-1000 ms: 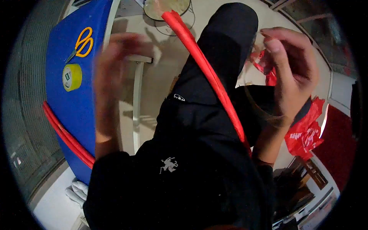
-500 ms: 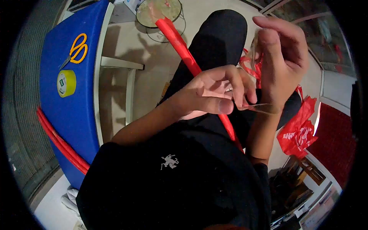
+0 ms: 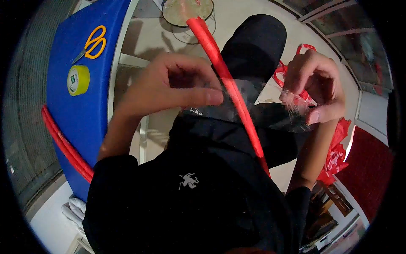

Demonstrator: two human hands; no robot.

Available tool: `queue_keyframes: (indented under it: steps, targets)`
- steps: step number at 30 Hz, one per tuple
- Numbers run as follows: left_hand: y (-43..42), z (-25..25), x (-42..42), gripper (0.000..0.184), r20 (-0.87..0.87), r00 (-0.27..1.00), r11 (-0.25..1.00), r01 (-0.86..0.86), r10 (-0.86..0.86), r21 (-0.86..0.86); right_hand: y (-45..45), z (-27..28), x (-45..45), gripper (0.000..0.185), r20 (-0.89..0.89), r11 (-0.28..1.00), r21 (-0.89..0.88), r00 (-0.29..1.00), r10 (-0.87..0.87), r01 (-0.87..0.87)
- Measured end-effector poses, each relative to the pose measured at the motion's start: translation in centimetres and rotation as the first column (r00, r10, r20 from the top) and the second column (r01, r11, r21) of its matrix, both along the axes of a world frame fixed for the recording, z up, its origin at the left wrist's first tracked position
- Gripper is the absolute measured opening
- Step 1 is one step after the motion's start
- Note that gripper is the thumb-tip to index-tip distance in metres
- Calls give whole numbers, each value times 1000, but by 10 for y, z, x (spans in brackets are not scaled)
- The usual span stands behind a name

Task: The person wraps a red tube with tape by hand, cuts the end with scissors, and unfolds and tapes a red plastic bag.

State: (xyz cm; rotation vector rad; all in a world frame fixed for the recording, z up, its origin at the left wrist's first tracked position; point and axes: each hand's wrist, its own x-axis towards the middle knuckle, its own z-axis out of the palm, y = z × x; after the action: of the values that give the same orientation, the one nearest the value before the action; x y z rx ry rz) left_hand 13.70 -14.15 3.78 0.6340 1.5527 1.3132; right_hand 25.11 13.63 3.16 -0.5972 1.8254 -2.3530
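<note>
With your left hand [image 3: 167,91] pinching clear tape [image 3: 279,114] and your loosely curled right hand [image 3: 319,72] holding its crumpled end, draw it smooth and taut where it crosses the red tube [image 3: 250,127] over your lap [image 3: 211,133].

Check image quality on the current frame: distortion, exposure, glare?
Head view: strong fisheye, black corners, lines bowing near the rim; head view: black shirt and trousers lose most detail; head view: pale glints on the clear film by the right grip, the rest faint; head view: soft shadows on the floor.
</note>
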Motion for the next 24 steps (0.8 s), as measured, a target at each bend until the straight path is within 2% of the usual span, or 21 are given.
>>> queue_keyframes:
  steps: [1, 2, 5, 7, 8, 11, 12, 13, 15, 16, 18, 19, 24]
  targets:
    - [-3, 5, -1, 21, -29, 999, 997, -18, 15, -81, 3, -5, -3, 46, -16, 997, -3, 997, 74, -74]
    - [-4, 8, -1, 21, -27, 999, 996, -21, 18, -86, 6, -10, -6, 52, -31, 989, -4, 988, 148, -148]
    - [-6, 9, 1, 21, -8, 996, 989, -88, 88, -116, -2, -21, -9, 57, 70, 970, -160, 978, 195, -182]
    - [-6, 8, 4, 21, 5, 979, 978, -203, 203, -46, -3, -36, -16, 60, -30, 940, -226, 966, 257, -257]
    - [-6, 8, 4, 21, 6, 979, 978, -204, 204, -48, -3, -40, -19, 62, -64, 927, -246, 959, 276, -284]
    - [-9, 5, -3, 20, -49, 973, 968, -231, 228, -95, -4, -44, -24, 53, -70, 905, -265, 942, 327, -334]
    - [-12, 0, -9, 20, -81, 982, 983, -176, 171, -60, -5, -44, -25, 49, -80, 905, -254, 940, 332, -342]
    - [-13, -1, -12, 20, -116, 987, 993, -117, 113, -26, -6, -43, -21, 42, 131, 966, -215, 976, 177, -146]
    - [-7, 4, -7, 20, -139, 977, 982, -173, 161, -73, -9, -43, -23, 27, 322, 996, 12, 943, -83, 84]
    - [-4, 6, -6, 20, -165, 964, 967, -228, 207, -118, -13, -43, -28, 27, 322, 996, 9, 943, -84, 86]
    - [-3, -4, -11, 22, -207, 950, 958, -261, 233, -121, -23, -43, -38, 24, 343, 940, 222, 882, -324, 259]
    - [-4, -9, -14, 24, -246, 934, 947, -296, 260, -122, -27, -45, -43, 23, 292, 897, 327, 870, -396, 298]
    - [-4, -5, -34, 40, -304, 936, 965, -226, 178, -131, -26, -67, -72, 23, 231, 871, 434, 906, -354, 230]
